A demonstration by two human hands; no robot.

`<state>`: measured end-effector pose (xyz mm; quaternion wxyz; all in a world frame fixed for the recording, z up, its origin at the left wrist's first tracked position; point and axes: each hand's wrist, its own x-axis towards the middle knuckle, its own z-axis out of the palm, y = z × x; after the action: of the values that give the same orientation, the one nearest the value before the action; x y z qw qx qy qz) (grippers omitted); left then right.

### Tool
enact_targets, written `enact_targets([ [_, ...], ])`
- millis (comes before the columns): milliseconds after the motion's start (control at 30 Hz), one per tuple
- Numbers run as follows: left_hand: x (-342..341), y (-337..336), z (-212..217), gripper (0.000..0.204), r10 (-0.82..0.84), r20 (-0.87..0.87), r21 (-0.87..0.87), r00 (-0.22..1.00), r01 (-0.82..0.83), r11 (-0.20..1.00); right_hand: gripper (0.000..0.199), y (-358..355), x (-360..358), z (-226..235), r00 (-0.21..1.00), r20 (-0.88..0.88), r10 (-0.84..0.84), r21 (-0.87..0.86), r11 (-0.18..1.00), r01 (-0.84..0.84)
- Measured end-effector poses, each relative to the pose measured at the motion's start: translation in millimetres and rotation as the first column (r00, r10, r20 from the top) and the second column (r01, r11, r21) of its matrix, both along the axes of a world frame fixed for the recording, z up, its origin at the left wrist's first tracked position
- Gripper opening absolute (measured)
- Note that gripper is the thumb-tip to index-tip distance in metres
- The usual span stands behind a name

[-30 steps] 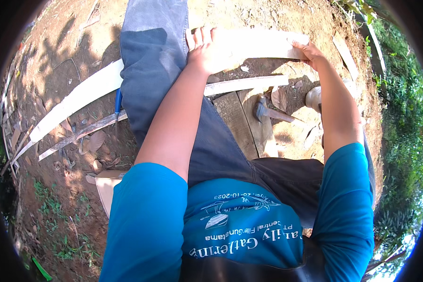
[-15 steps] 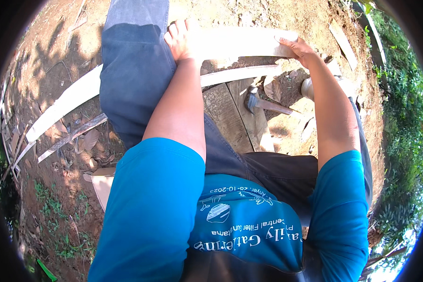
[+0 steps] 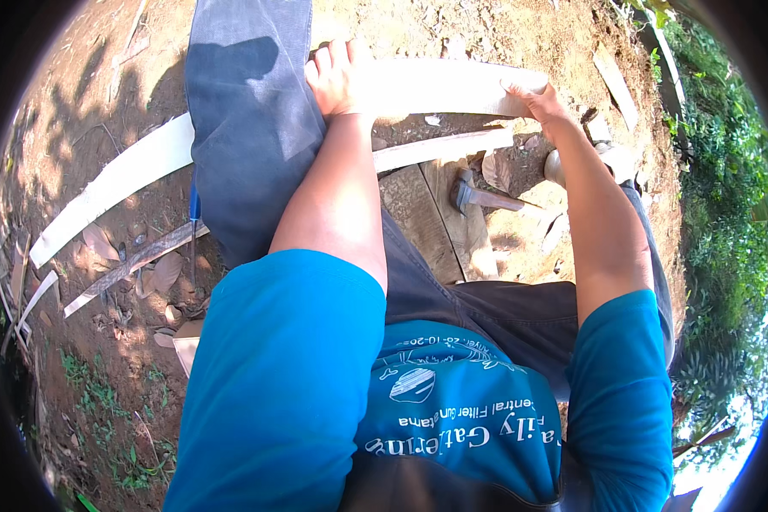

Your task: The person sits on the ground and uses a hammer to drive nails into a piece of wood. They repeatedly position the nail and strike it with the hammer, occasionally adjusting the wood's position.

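Observation:
A long pale wooden plank (image 3: 452,88) runs across in front of me, its middle passing behind my raised trouser leg (image 3: 252,111) and its other end (image 3: 102,181) showing on the left. My left hand (image 3: 336,84) lies on the plank right beside the leg, fingers stretched across it; glare hides the thumb side. At the plank's right end, my right hand (image 3: 544,107) grips it, thumb on the upper face and fingers mostly hidden beneath. Nearer to me lies a narrower pale strip (image 3: 444,147), apart from both hands.
A hammer-like tool (image 3: 478,198) with a dark head rests on wooden boards (image 3: 418,209) between my legs. Left of the raised leg are a blue-handled tool (image 3: 194,198) and a rough stick (image 3: 132,266). Another wood piece (image 3: 614,85) lies far right, near green plants (image 3: 725,171).
The view has shifted slightly, and the plank's left end reaches a little further left. The blue-handled tool now shows beside my leg. Both hands stay at the same places on the plank.

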<state>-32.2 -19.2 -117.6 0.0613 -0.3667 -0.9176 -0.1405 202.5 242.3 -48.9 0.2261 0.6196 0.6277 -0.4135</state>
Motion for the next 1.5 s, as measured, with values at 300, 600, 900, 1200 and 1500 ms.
enact_targets([
  [300,-5,1,19,0.029,-0.004,0.062,0.021,0.998,0.002,1.0,0.112,-16,-15,33,0.998,0.057,-0.03,0.125,0.992,0.022],
  [600,-5,-4,20,0.021,-0.024,0.086,0.034,0.996,0.021,0.999,0.108,-31,-22,59,0.996,0.092,-0.006,0.26,0.966,-0.018],
  [900,-1,-12,38,0.026,-0.042,0.089,-0.068,0.995,0.048,0.997,0.103,-40,-17,67,0.989,0.141,0.052,0.305,0.948,-0.093],
  [1200,13,-13,47,0.019,-0.073,0.179,-0.029,0.981,0.079,0.996,0.095,-37,30,13,1.0,0.022,0.011,0.27,0.963,-0.017],
  [1500,4,-14,111,0.039,0.114,0.654,-0.48,0.748,0.295,0.826,0.098,-68,35,22,0.97,-0.151,-0.189,0.376,0.897,0.233],
])
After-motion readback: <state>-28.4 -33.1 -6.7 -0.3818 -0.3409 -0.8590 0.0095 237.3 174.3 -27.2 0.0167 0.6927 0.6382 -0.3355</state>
